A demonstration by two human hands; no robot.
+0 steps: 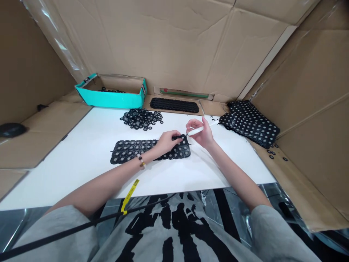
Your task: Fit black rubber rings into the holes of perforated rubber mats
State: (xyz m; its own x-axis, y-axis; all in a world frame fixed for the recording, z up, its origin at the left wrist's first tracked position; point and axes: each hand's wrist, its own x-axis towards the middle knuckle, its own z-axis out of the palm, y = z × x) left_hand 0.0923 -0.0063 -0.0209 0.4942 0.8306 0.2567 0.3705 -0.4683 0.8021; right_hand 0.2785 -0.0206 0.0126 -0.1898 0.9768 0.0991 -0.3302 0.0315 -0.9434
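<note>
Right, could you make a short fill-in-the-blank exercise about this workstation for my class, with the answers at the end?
1. The right hand holds a pen-like tool coloured ____.
2. The left hand touches the nearest black mat, and its wrist wears a beaded ____.
3. The open cardboard box behind the loose ring pile has a front coloured ____.
4. The dotted black heap lies on the person's ____ side.
Missing words: white; bracelet; turquoise; right.
</note>
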